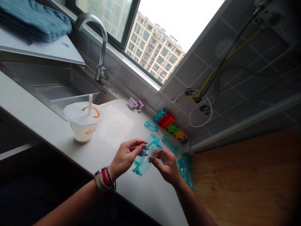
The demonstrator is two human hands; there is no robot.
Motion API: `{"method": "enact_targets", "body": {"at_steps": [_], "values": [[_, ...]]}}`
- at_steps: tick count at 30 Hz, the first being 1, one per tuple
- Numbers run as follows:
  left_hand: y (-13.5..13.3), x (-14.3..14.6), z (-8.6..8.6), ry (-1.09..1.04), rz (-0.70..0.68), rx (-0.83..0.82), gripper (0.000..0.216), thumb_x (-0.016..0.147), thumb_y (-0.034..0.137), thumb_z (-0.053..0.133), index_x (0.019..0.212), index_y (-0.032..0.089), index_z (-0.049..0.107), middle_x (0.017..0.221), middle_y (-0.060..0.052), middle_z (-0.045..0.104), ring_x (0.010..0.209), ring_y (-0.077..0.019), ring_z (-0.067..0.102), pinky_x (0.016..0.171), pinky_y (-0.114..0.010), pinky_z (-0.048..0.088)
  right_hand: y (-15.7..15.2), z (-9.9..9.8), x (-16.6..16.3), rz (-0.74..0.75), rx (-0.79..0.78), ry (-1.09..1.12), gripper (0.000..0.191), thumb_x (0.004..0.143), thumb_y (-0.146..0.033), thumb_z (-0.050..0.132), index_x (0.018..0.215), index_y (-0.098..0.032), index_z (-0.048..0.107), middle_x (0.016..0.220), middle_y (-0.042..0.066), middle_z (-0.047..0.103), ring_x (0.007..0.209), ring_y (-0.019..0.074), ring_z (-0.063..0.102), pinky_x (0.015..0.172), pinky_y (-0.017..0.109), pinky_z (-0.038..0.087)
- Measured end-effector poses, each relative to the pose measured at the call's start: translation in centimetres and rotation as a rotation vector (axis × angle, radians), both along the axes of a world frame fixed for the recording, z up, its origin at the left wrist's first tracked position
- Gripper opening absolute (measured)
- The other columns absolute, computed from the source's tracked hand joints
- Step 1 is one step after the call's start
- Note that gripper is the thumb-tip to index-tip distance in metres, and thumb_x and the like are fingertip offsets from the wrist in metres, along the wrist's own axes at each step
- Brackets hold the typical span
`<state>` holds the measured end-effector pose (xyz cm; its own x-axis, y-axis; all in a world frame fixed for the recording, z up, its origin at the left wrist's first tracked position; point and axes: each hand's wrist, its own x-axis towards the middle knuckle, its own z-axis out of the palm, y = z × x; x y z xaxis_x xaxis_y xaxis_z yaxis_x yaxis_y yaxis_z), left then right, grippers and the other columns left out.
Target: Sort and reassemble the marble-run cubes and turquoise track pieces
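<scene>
Above the white counter, a clear turquoise plastic track piece (143,159) is held up between both hands. My left hand (125,157) pinches its left side, thumb and fingers closed on the edge. My right hand (167,164) grips the opposite side, the thumb near its middle. Fingers cover part of the piece, so its full shape is hidden. Just beyond the hands lie a curved turquoise piece (151,126) and a straight turquoise piece (169,143). More turquoise plastic parts (186,171) sit right of my right hand.
Colourful plastic blocks (167,121) stand in a row against the tiled wall. A lidded cup with a straw (81,125) is on the counter (110,122) at left, near the sink (58,78) and faucet (101,50). A small lilac object (136,104) lies by the window. A wooden panel (235,175) borders the right.
</scene>
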<state>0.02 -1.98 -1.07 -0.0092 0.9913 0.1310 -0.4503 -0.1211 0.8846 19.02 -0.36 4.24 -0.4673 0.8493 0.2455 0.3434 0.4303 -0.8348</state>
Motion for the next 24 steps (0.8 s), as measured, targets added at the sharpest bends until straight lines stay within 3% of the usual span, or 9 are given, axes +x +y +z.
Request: {"method": "enact_targets", "body": {"at_steps": [2,5,8,11,16,19,22,24], "values": [[-0.1,0.1,0.0,-0.055,-0.062,-0.043,0.04,0.093,0.05,0.071,0.11,0.014,0.073,0.1,-0.01,0.078,0.08,-0.0197,0.075,0.077,-0.034,0.063,-0.2,-0.3,-0.2,-0.021,-0.128,0.093,0.029,0.089,-0.043,0.078,0.078,-0.021,0.062,0.073,0.001,0.069,0.066,0.0165,0.066,0.063,0.029,0.055],[-0.2,0.0,0.0,-0.066,-0.123,-0.067,0.05,0.097,0.057,0.062,0.123,0.014,0.068,0.106,-0.012,0.077,0.086,-0.0223,0.076,0.077,-0.035,0.062,-0.2,-0.5,-0.4,-0.08,-0.175,0.145,0.033,0.089,-0.041,0.079,0.074,-0.021,0.057,0.065,-0.003,0.063,0.059,0.0137,0.062,0.057,0.026,0.049],[-0.3,0.0,0.1,0.026,-0.193,-0.059,0.061,0.088,0.052,0.076,0.135,0.016,0.059,0.107,-0.011,0.075,0.089,-0.0247,0.077,0.074,-0.033,0.06,0.0,-0.4,-0.5,-0.126,-0.192,0.164,0.034,0.088,-0.042,0.079,0.073,-0.021,0.056,0.06,-0.005,0.059,0.054,0.0124,0.058,0.054,0.025,0.045],[-0.4,0.2,0.3,0.056,-0.259,-0.1,0.064,0.082,0.044,0.084,0.133,0.016,0.057,0.11,-0.011,0.074,0.087,-0.0252,0.079,0.071,-0.031,0.059,0.2,-0.3,-0.5,-0.147,-0.194,0.174,0.033,0.089,-0.044,0.078,0.075,-0.021,0.059,0.059,-0.005,0.057,0.052,0.0115,0.055,0.052,0.024,0.043],[-0.4,0.0,0.7,0.001,-0.317,-0.146,0.055,0.085,0.045,0.081,0.13,0.019,0.06,0.117,-0.012,0.075,0.096,-0.0271,0.08,0.076,-0.031,0.06,0.7,-0.4,-0.1,-0.232,-0.104,0.153,0.028,0.086,-0.044,0.08,0.093,-0.021,0.067,0.08,-0.001,0.06,0.071,0.0132,0.057,0.061,0.023,0.047],[-0.4,-0.3,1.0,-0.001,-0.314,-0.141,0.054,0.086,0.044,0.08,0.131,0.02,0.061,0.117,-0.012,0.075,0.1,-0.0267,0.078,0.075,-0.029,0.059,0.9,-0.5,-0.1,-0.199,-0.214,0.128,0.045,0.078,-0.045,0.087,0.111,-0.023,0.065,0.098,0.003,0.066,0.085,0.0172,0.062,0.066,0.025,0.051],[-0.4,-0.3,1.0,0.018,-0.302,-0.126,0.053,0.086,0.041,0.081,0.131,0.019,0.062,0.113,-0.01,0.074,0.097,-0.0247,0.078,0.073,-0.027,0.058,1.2,-0.5,0.2,-0.12,-0.326,0.085,0.043,0.081,-0.049,0.083,0.11,-0.021,0.067,0.096,0.004,0.068,0.082,0.0178,0.064,0.064,0.026,0.051],[-0.4,-0.4,0.9,0.027,-0.28,-0.109,0.052,0.085,0.039,0.081,0.129,0.017,0.062,0.108,-0.008,0.073,0.088,-0.0228,0.078,0.071,-0.029,0.06,1.8,-0.3,0.8,-0.123,-0.311,0.042,0.043,0.081,-0.05,0.083,0.106,-0.019,0.069,0.092,0.004,0.069,0.078,0.0171,0.063,0.063,0.026,0.049]]}}
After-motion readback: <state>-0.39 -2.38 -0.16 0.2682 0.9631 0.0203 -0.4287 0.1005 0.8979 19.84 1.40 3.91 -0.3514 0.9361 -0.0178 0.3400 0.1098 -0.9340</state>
